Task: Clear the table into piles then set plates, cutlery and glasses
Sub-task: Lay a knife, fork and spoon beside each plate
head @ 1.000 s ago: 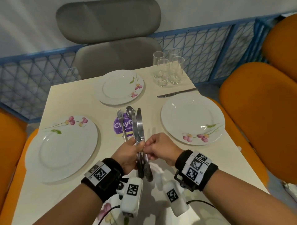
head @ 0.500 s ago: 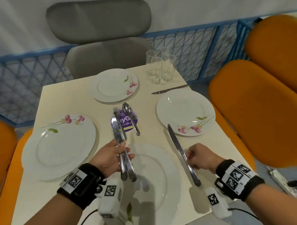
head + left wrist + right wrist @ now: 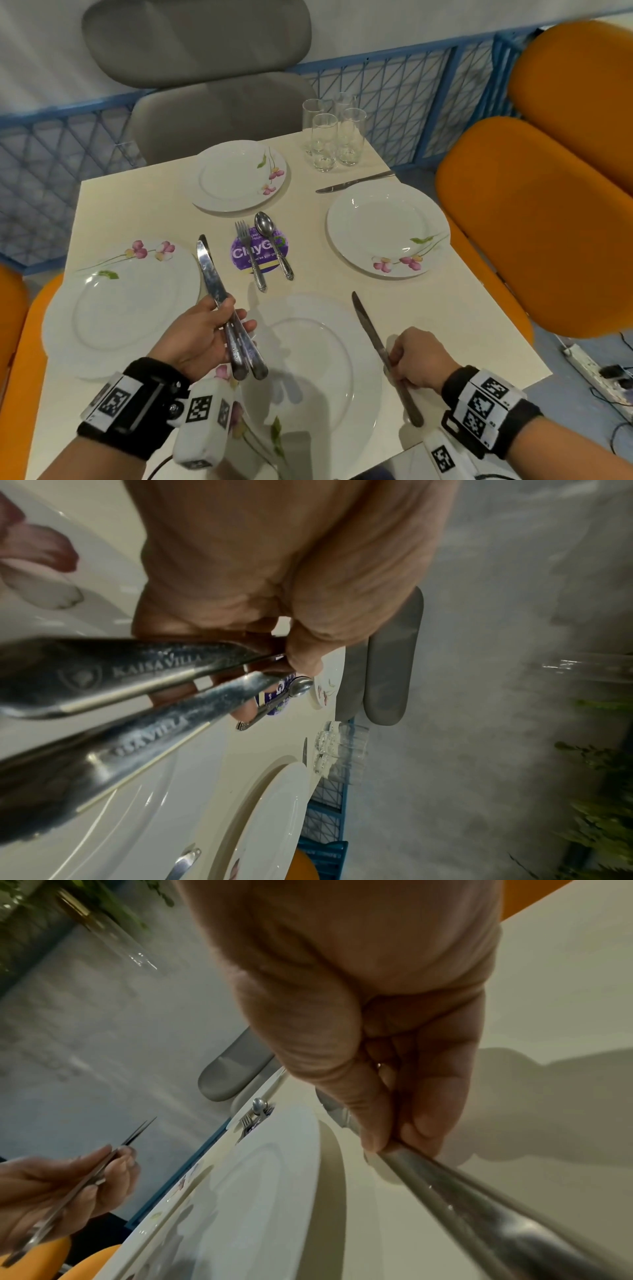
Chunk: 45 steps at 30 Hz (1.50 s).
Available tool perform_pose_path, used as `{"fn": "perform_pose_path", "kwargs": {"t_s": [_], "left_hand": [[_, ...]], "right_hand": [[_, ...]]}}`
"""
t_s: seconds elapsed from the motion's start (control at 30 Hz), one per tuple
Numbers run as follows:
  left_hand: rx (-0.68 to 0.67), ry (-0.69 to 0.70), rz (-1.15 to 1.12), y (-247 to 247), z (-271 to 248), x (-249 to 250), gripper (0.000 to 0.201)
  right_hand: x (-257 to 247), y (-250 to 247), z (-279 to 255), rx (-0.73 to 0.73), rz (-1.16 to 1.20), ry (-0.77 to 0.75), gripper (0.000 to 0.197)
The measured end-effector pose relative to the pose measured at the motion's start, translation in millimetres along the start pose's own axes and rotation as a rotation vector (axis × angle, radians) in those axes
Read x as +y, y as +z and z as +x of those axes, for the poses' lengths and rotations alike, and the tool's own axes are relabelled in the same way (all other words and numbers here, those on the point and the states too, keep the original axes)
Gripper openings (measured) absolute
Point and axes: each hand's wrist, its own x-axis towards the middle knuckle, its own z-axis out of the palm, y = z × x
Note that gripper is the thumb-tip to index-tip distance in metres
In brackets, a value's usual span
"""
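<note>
My left hand grips two steel knives by their handles above the gap between the left plate and the near plate. Their blades point away from me. The left wrist view shows both handles crossing under that hand. My right hand pinches a third knife low along the near plate's right side, tip pointing away. In the right wrist view, the fingers pinch its handle. A fork and spoon lie on a purple coaster.
Flowered plates also sit at the far side and the right, with another knife beyond the right one. Several glasses cluster at the far right corner. A grey chair and orange chairs surround the table.
The hands, joined on a cutlery bundle, have parted. Fork and spoon now lie on the coaster. My right hand carried one knife right of the near plate; my left moved left with two.
</note>
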Motion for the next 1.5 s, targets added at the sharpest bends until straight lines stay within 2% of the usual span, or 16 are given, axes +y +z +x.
{"fn": "perform_pose_path", "kwargs": {"t_s": [0.6, 0.77, 0.87, 0.93, 1.0, 1.1, 1.2, 1.33, 1.5], "left_hand": [[-0.049, -0.059, -0.06, -1, -16, -12, 0.016], [-0.095, -0.059, -0.067, -9, -23, -17, 0.025], [-0.115, -0.033, -0.073, -14, -28, -21, 0.031], [-0.121, -0.014, -0.089, -17, -31, -24, 0.031], [-0.112, -0.004, -0.115, -20, -33, -27, 0.028], [-0.076, 0.036, -0.119, -24, -34, -30, 0.025], [-0.062, 0.077, -0.09, -26, -40, -30, 0.023], [-0.106, 0.116, -0.093, -33, -48, -30, 0.011], [-0.093, 0.164, -0.039, -47, -49, -32, 0.042]], "right_hand": [[9, 6, -8, 0.083, -0.136, 0.02, 0.016], [-15, -14, -11, 0.229, -0.172, -0.087, 0.013], [-53, -20, -21, 0.282, -0.202, -0.26, 0.016], [-83, -18, -30, 0.307, -0.214, -0.43, 0.013], [-111, -10, -38, 0.3, -0.259, -0.662, 0.018], [-147, 7, -44, 0.256, -0.376, -1.093, 0.021], [-173, 18, -36, 0.29, -0.455, -1.382, 0.019], [-194, 21, -19, 0.274, -0.545, -1.609, 0.016], [-214, 20, -12, 0.111, -0.669, -1.717, 0.02]]}}
